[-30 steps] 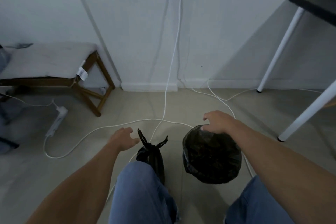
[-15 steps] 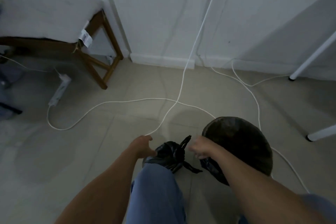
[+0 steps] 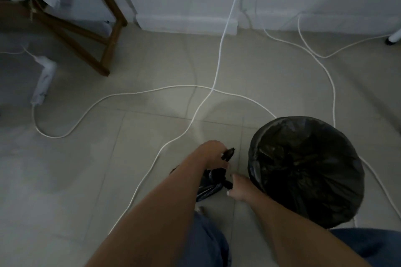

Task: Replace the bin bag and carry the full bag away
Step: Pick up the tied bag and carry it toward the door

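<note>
A small round bin [image 3: 306, 171] lined with a black bag stands on the tiled floor at the lower right. Just left of it lies a small tied black bag [image 3: 211, 186], partly hidden under my arms. My left hand [image 3: 211, 155] is closed on the bag's knotted top, with one black ear sticking out past the fingers. My right hand [image 3: 239, 189] is beside the bag, between it and the bin, fingers touching the plastic; whether it grips is unclear.
White cables [image 3: 213, 84] snake over the floor around the bin and bag. A power strip [image 3: 43, 81] lies at the left near a wooden stool's legs [image 3: 110, 34]. A white table leg foot [image 3: 393, 39] is at the far right. My knees fill the bottom edge.
The camera has tilted down and moved closer. My right hand left the bin rim and came to the tied bag; my left hand closed on the bag's knot.
</note>
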The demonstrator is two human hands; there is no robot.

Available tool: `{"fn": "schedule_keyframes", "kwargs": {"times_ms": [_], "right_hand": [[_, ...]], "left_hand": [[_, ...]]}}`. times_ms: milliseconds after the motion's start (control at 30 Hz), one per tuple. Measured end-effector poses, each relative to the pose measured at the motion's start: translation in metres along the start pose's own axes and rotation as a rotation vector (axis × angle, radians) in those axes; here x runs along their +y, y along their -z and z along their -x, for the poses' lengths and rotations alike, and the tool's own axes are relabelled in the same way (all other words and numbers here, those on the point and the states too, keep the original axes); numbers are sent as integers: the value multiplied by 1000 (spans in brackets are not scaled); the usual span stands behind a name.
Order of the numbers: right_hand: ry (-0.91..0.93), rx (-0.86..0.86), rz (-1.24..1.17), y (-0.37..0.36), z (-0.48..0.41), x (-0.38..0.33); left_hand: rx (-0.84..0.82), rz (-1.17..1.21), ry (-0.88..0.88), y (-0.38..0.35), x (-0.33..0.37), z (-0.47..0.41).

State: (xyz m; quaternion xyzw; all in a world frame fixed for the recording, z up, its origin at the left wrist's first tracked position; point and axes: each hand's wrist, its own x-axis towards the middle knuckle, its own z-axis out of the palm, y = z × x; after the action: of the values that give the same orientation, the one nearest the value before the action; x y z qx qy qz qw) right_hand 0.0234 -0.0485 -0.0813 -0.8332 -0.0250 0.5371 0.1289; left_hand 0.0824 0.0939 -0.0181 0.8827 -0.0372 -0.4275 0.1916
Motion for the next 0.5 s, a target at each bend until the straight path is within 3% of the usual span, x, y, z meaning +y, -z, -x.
{"fn": "schedule_keyframes", "kwargs": {"times_ms": [133, 300, 500], "right_hand": [[19, -114, 3, 4, -8, -3], [62, -16, -99, 40, 37, -30], [145, 93, -41, 119, 152, -96]], "left_hand": [[71, 67, 108, 2, -16, -6], [187, 166, 226, 32, -32, 39], [366, 445, 306, 107, -30, 162]]}}
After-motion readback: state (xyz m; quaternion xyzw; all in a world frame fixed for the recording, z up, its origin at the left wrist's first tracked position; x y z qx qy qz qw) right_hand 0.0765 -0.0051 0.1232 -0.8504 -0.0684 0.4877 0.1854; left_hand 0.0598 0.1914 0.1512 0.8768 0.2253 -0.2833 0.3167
